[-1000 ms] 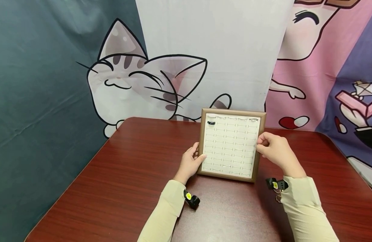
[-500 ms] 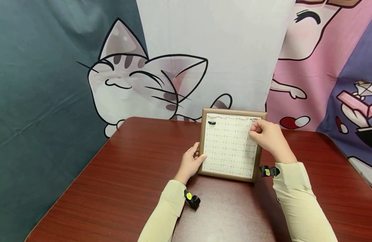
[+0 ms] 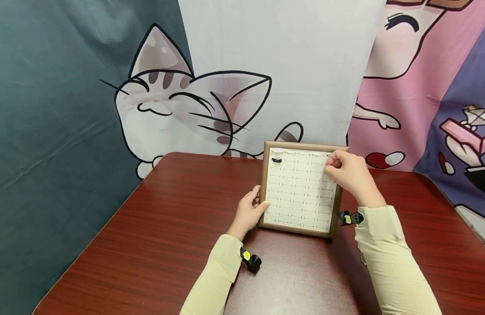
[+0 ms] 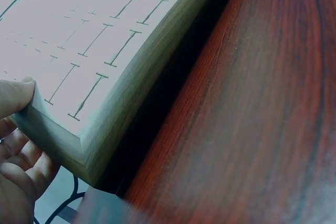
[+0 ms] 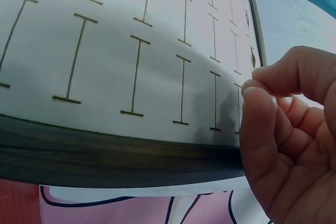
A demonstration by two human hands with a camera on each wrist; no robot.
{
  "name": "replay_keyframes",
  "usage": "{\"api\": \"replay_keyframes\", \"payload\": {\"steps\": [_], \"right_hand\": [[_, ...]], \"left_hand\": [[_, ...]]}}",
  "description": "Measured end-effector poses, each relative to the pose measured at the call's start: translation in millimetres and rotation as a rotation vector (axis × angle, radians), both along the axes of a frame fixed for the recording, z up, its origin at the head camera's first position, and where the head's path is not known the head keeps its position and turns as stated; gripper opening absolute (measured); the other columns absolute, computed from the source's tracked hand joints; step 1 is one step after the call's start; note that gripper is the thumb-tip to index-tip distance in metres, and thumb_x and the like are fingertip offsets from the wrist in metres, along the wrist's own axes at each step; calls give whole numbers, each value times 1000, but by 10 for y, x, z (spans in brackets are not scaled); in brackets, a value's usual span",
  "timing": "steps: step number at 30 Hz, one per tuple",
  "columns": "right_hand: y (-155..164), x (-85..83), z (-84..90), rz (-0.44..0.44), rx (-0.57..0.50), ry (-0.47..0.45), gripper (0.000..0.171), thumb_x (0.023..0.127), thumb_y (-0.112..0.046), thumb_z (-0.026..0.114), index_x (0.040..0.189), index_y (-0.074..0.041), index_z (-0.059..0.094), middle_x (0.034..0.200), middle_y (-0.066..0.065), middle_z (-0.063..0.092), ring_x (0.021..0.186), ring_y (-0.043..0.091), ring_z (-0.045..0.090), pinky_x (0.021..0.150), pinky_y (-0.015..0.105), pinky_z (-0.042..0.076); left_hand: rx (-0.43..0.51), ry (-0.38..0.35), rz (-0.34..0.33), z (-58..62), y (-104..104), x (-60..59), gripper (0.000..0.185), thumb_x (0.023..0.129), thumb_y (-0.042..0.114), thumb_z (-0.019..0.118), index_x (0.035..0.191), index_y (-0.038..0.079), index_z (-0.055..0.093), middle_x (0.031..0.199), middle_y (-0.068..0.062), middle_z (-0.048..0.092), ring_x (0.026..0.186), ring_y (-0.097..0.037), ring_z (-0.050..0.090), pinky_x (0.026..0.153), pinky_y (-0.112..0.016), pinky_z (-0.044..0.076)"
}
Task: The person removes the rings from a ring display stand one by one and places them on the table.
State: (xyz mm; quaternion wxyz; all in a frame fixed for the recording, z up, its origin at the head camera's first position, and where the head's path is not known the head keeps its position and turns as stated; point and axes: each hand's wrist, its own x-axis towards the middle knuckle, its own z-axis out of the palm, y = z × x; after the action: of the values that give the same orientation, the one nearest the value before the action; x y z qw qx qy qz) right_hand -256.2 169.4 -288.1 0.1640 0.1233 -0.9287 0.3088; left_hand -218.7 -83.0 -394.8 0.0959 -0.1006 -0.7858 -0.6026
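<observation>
A wooden-framed ring display board (image 3: 300, 183) stands tilted back on the table, its white pad cut with rows of slots. One black ring (image 3: 276, 160) sits in the second row at the far left. My left hand (image 3: 248, 213) grips the board's left edge, thumb (image 4: 14, 98) on the front and fingers curled behind the frame. My right hand (image 3: 350, 173) is at the upper right corner of the pad, its thumb and forefinger tips together close to the slots. In the right wrist view those fingertips (image 5: 258, 90) almost touch the pad; whether anything lies between them is hidden.
The red-brown wooden table (image 3: 167, 245) extends around the board. Behind it hangs a cloth backdrop (image 3: 305, 65) printed with a cartoon cat and other figures. A small black camera is strapped to each wrist over the cream sleeves (image 3: 384, 245).
My right hand has moved from the board's right edge up and left to the pad's upper right corner, covering a silver ring seen there earlier. My left hand has stayed put.
</observation>
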Motion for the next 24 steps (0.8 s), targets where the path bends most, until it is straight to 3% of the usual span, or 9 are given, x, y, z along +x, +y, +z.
{"api": "replay_keyframes", "payload": {"steps": [7,13,24], "right_hand": [[1,-35,36,-20,-10,41,6,77,-8,53,76,-8,59,69,6,61,67,21,50,55,28,40],[-1,-74,49,-38,-26,72,5,75,-7,54,76,-8,59,67,6,61,66,20,50,53,26,40],[-2,-109,107,-63,1,64,7,74,-7,53,79,-7,59,71,9,62,69,23,52,56,29,40]], "left_hand": [[-31,-20,11,1,2,0,55,85,0,63,133,-11,40,114,-26,56,105,-33,56,90,-43,49],[-27,4,1,8,-3,12,54,85,-1,62,132,-13,41,113,-28,56,104,-36,56,89,-44,49],[-27,1,3,14,-3,13,54,85,0,63,132,-14,40,116,-28,55,104,-35,56,89,-42,49]]}}
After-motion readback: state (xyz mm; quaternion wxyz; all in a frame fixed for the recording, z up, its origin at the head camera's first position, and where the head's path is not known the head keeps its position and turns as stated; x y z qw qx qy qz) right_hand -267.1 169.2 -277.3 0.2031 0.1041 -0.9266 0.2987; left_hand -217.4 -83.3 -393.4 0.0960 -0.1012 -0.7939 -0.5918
